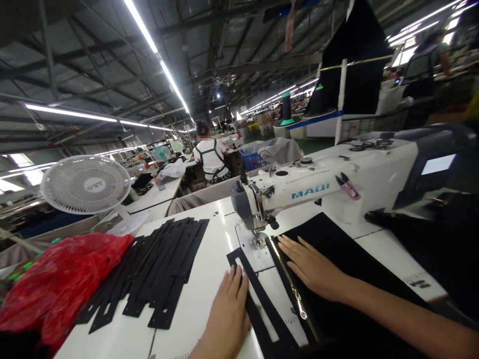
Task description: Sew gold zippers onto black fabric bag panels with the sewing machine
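My left hand [229, 306] lies flat with its fingers stretched out, the tips touching the edge of a black slotted strip [258, 294] on the white table. My right hand [312, 264] rests palm down on a large piece of black fabric [337, 249], fingers extended beside a gold zipper [290, 281]. The zipper's pull sits toward the near end. Just beyond both hands stands the sewing machine [292, 187], its needle and presser foot [259, 239] close to the far end of the zipper. Pink thread snips [348, 187] are on the machine's body.
Many black strips [160, 269] lie in an overlapping row on the left of the table. Beside them are a red plastic bag [71, 284] and a white fan [88, 184]. More dark fabric [430, 239] is at right. A person [211, 154] sits ahead.
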`<state>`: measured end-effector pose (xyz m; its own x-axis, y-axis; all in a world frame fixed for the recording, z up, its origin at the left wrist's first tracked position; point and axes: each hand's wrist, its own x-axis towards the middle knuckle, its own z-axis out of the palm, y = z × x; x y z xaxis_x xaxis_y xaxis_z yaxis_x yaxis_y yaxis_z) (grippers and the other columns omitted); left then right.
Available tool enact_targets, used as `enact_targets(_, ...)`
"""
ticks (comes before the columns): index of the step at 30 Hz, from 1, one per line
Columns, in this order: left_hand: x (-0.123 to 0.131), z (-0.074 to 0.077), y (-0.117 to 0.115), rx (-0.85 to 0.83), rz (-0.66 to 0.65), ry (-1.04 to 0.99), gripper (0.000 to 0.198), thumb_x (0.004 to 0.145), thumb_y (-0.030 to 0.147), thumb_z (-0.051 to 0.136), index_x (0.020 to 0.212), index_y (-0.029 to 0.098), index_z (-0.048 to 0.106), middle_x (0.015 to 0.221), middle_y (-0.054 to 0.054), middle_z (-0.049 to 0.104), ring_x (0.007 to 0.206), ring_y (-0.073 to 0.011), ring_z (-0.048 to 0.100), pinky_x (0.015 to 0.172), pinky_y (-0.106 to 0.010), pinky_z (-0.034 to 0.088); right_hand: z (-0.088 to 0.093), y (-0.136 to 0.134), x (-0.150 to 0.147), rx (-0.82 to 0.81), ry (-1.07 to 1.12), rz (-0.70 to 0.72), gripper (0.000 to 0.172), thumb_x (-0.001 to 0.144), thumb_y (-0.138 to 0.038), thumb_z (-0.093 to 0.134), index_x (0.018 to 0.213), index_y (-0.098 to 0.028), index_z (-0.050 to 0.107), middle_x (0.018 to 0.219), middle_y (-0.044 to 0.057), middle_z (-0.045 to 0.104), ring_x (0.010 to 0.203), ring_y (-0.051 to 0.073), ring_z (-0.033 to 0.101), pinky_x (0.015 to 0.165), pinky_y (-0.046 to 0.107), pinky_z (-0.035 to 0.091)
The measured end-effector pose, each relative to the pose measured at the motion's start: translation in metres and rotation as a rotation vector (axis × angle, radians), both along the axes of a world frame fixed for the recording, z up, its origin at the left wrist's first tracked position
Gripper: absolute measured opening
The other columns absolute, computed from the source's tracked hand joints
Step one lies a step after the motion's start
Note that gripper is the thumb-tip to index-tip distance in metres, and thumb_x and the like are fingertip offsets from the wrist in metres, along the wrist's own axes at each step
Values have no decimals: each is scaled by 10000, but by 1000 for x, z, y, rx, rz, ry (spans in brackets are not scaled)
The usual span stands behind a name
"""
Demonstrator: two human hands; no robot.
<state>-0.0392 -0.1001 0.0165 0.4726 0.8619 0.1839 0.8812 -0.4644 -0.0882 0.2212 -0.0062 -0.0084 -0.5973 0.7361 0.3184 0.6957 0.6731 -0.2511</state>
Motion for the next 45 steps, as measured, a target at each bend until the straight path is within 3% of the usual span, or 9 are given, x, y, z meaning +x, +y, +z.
enact_targets(2, 1, 11, 10, -3, 76, -34, 551, 745, -27, 378, 1271, 106, 477, 1322, -149, 472, 1220, -260, 445, 1013, -449, 396, 2, -6, -2, -6, -21, 0, 483, 945, -341, 267, 1369, -127, 359, 1431, 92, 311, 1327, 212, 248, 1088, 482, 224)
enact_targets(5, 5, 20, 19, 20, 137, -194, 500, 778, -24, 353, 1195, 164, 555, 1206, -94, 592, 1097, -219, 569, 953, -401, 471, 3, -18, -6, 1, -49, 6, 483, 945, -323, 268, 1368, -106, 356, 1429, 103, 307, 1328, 220, 247, 1084, 488, 229)
enact_targets(8, 25, 13, 18, 121, 41, -354, 474, 846, 35, 339, 1273, 185, 478, 1264, -93, 547, 1159, -204, 518, 972, -394, 455, 1, -28, -8, 48, -64, 20, 468, 941, -290, 284, 1365, -107, 362, 1422, 107, 321, 1324, 225, 258, 1076, 489, 250)
enact_targets(10, 45, 4, 15, 159, -73, -318, 475, 861, 33, 321, 1307, 150, 431, 1320, -126, 485, 1229, -218, 439, 1002, -419, 419, -1, -32, -9, 95, -69, 54, 475, 925, -280, 333, 1375, -127, 349, 1421, 112, 325, 1325, 241, 255, 1064, 496, 268)
enact_targets(15, 73, 0, 20, -16, -94, -117, 486, 820, -11, 356, 1284, 100, 450, 1333, -159, 454, 1246, -263, 406, 1021, -468, 386, -2, -34, -9, 153, -47, 78, 510, 909, -272, 392, 1400, -167, 303, 1417, 113, 339, 1314, 254, 282, 1048, 492, 293)
enact_targets(19, 66, 7, 29, -70, -53, -134, 567, 806, -38, 350, 1331, 173, 392, 1377, -99, 416, 1288, -251, 341, 1046, -510, 332, 2, -34, -9, 143, -60, 57, 475, 938, -261, 312, 1402, -160, 296, 1422, 101, 329, 1318, 231, 277, 1057, 470, 287)
enact_targets(29, 61, -3, 37, 25, -86, -100, 519, 802, -47, 317, 1292, 88, 426, 1358, -174, 419, 1284, -257, 350, 1021, -490, 384, 4, -35, -10, 173, -33, 51, 484, 933, -225, 305, 1412, -164, 271, 1422, 97, 332, 1314, 230, 288, 1058, 470, 284)
enact_targets(39, 63, -4, 42, 162, -111, -12, 478, 800, -42, 336, 1256, 46, 451, 1295, -190, 497, 1186, -265, 485, 937, -411, 474, 3, -35, -9, 226, -61, 72, 491, 932, -230, 321, 1415, -165, 260, 1405, 102, 368, 1301, 238, 314, 1030, 469, 314)
enact_targets(45, 66, -9, 46, 272, -136, 23, 428, 806, -24, 335, 1193, 48, 504, 1228, -168, 562, 1117, -270, 544, 872, -410, 500, 16, -30, -11, 174, -13, 63, 474, 921, -221, 338, 1391, -162, 314, 1340, 105, 460, 1229, 226, 406, 999, 443, 331)
